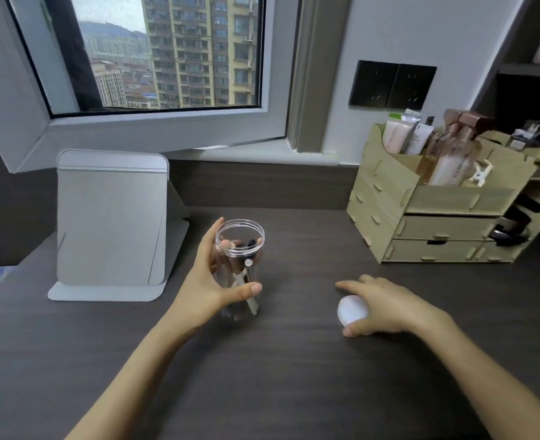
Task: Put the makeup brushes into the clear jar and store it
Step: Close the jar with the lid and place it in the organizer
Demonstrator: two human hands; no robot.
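Two hands were over the dark tabletop. The left hand was wrapped around the clear jar, which stood upright and open-topped near the middle, with makeup brushes leaning inside it. The right hand was cupped over a white lid lying on the tabletop to the right, well apart from the jar. A wooden organizer stood at the far right, a grey folding stand at the left
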